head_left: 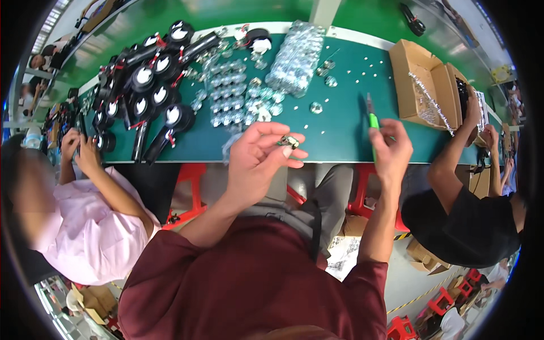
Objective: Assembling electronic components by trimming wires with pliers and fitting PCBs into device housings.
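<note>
My left hand (253,164) is raised over the table's near edge. Between its thumb and fingers it pinches a small round metallic part (289,141) with pale and dark spots, too small to make out fully. To the right, my right hand (391,148) is closed around a slim green-handled tool (373,120). Its narrow grey tip points away from me; I cannot tell whether it is a blade or a driver. Beyond my hands lie loose clear-and-silver round parts (315,107) and small white squares (306,127), spread over the green tabletop (343,136).
Black round-headed devices with handles (164,93) pile up at the left. Clear trays of silvery parts (296,59) stand mid-table. An open cardboard box (416,85) is at the right. Co-workers sit on both sides, a pink sleeve (133,195) left and a black shirt (467,226) right.
</note>
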The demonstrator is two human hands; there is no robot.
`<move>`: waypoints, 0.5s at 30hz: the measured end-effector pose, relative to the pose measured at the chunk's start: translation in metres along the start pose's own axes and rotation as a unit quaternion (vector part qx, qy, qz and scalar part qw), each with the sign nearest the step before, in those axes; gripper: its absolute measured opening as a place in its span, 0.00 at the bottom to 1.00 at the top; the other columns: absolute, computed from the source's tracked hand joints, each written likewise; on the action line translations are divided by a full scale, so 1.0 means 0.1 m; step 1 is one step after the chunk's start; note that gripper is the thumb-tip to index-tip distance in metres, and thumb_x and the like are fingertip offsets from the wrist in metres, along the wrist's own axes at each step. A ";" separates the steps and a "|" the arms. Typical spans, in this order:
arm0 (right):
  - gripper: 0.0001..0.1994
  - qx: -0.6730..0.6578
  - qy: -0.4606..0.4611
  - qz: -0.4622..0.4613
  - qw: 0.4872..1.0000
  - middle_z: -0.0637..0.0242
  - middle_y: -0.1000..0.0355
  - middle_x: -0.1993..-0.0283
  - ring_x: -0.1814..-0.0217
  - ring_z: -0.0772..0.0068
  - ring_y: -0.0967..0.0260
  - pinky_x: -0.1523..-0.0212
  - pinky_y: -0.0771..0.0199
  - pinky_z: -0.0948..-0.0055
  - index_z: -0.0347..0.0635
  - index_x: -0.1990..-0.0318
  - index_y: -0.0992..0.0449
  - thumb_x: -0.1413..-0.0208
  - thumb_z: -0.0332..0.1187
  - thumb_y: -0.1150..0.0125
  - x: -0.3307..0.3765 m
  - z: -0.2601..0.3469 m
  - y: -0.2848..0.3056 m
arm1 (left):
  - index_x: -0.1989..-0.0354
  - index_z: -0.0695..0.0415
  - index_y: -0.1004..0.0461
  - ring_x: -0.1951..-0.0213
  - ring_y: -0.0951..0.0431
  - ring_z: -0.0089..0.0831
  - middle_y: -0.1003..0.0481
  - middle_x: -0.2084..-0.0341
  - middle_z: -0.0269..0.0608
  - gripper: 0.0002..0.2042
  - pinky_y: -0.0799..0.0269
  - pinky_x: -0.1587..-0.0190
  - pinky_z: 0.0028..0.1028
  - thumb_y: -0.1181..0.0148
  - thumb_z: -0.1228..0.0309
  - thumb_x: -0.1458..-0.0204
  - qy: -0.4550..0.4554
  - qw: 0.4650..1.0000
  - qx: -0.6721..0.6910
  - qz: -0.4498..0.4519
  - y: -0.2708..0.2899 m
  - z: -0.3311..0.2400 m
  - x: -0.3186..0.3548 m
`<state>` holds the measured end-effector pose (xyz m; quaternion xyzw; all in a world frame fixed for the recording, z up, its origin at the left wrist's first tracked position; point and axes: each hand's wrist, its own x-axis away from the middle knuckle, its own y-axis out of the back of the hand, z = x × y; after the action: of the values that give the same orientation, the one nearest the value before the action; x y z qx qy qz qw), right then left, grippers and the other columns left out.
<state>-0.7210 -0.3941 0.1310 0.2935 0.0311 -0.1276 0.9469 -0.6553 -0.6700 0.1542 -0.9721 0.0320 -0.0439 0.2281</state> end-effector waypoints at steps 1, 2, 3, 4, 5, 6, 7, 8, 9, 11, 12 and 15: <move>0.15 -0.063 -0.010 0.003 0.998 0.60 0.23 0.67 0.65 0.75 0.29 0.63 0.27 0.74 0.32 0.55 0.24 0.48 0.31 0.33 0.07 -0.10 0.07 | 0.46 0.65 0.36 0.56 0.18 0.38 0.24 0.53 0.54 0.14 0.18 0.55 0.34 0.48 0.83 0.39 0.001 1.000 0.000 -0.004 0.02 0.01 0.07; 0.15 -0.127 -0.019 0.001 0.992 0.61 0.23 0.67 0.65 0.77 0.29 0.63 0.27 0.75 0.31 0.55 0.23 0.47 0.30 0.34 0.15 -0.17 0.13 | 0.47 0.65 0.36 0.56 0.18 0.38 0.24 0.53 0.54 0.13 0.18 0.55 0.34 0.48 0.83 0.39 0.001 1.000 0.005 0.004 0.04 0.03 0.10; 0.15 -0.277 -0.101 0.027 0.955 0.62 0.24 0.64 0.64 0.76 0.29 0.64 0.28 0.76 0.33 0.54 0.25 0.46 0.32 0.36 0.29 -0.07 0.19 | 0.48 0.65 0.35 0.56 0.18 0.38 0.24 0.53 0.54 0.12 0.18 0.55 0.34 0.47 0.83 0.39 0.001 1.000 0.011 0.010 0.07 0.04 0.15; 0.16 -0.410 -0.110 0.054 0.904 0.62 0.25 0.63 0.63 0.73 0.29 0.64 0.28 0.74 0.35 0.53 0.26 0.45 0.36 0.37 0.44 0.00 0.22 | 0.48 0.65 0.35 0.56 0.18 0.38 0.24 0.53 0.54 0.12 0.18 0.55 0.34 0.47 0.83 0.39 0.001 1.000 0.011 0.008 0.08 0.06 0.19; 0.17 -0.532 -0.116 0.073 0.836 0.61 0.26 0.61 0.63 0.69 0.28 0.65 0.27 0.71 0.36 0.52 0.28 0.43 0.39 0.38 0.60 0.05 0.25 | 0.47 0.65 0.35 0.57 0.18 0.37 0.24 0.53 0.54 0.13 0.18 0.56 0.33 0.47 0.83 0.39 -0.001 1.000 0.020 0.014 0.08 0.07 0.22; 0.20 -0.600 -0.102 0.086 0.789 0.61 0.27 0.60 0.61 0.61 0.27 0.66 0.23 0.65 0.40 0.51 0.30 0.43 0.44 0.40 0.77 0.07 0.24 | 0.46 0.65 0.35 0.58 0.18 0.36 0.24 0.54 0.53 0.13 0.18 0.57 0.32 0.47 0.83 0.39 -0.003 0.999 0.028 0.019 0.08 0.09 0.24; 0.22 -0.626 -0.103 0.084 0.768 0.58 0.27 0.59 0.62 0.58 0.27 0.65 0.22 0.61 0.39 0.48 0.30 0.43 0.45 0.40 0.94 0.14 0.20 | 0.46 0.65 0.35 0.58 0.18 0.36 0.24 0.54 0.53 0.13 0.18 0.57 0.32 0.47 0.83 0.39 0.001 0.999 0.030 0.023 0.10 0.11 0.27; 0.23 -0.662 -0.098 0.125 0.732 0.54 0.27 0.57 0.58 0.54 0.25 0.65 0.19 0.56 0.38 0.44 0.31 0.41 0.44 0.41 1.09 0.18 0.17 | 0.45 0.65 0.35 0.60 0.18 0.35 0.24 0.55 0.52 0.14 0.18 0.59 0.30 0.47 0.83 0.39 -0.012 0.999 0.029 0.043 0.10 0.15 0.27; 0.25 -0.708 -0.142 0.130 0.680 0.51 0.28 0.55 0.52 0.49 0.25 0.66 0.16 0.51 0.37 0.41 0.34 0.40 0.43 0.42 1.28 0.25 0.13 | 0.44 0.65 0.35 0.62 0.19 0.33 0.24 0.55 0.51 0.15 0.18 0.61 0.29 0.47 0.83 0.39 -0.023 0.998 0.027 0.061 0.09 0.19 0.30; 0.24 -0.742 -0.171 0.166 0.627 0.46 0.29 0.53 0.53 0.50 0.23 0.71 0.15 0.54 0.36 0.40 0.39 0.38 0.40 0.43 1.57 0.32 0.04 | 0.44 0.65 0.35 0.63 0.19 0.32 0.24 0.56 0.50 0.15 0.19 0.62 0.29 0.47 0.83 0.39 -0.017 0.997 0.034 0.063 0.02 0.18 0.37; 0.20 -0.733 -0.197 0.163 0.630 0.45 0.28 0.56 0.59 0.51 0.22 0.73 0.15 0.57 0.37 0.44 0.38 0.39 0.36 0.43 1.70 0.30 -0.01 | 0.44 0.65 0.35 0.65 0.19 0.31 0.24 0.57 0.49 0.15 0.20 0.63 0.28 0.47 0.83 0.39 -0.014 0.997 0.038 0.062 -0.01 0.17 0.39; 0.16 -0.642 -0.234 0.146 0.715 0.43 0.25 0.63 0.73 0.55 0.24 0.75 0.17 0.59 0.38 0.52 0.42 0.43 0.27 0.43 1.97 0.43 -0.16 | 0.47 0.65 0.32 0.64 0.19 0.32 0.23 0.58 0.50 0.13 0.19 0.63 0.29 0.45 0.82 0.40 -0.026 0.996 0.019 0.084 0.05 0.24 0.44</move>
<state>-0.5356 -0.4747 0.1311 -0.4230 -0.1602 -0.0013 0.8918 -0.6094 -0.6674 0.1342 -0.9623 0.1068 -0.0002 0.2501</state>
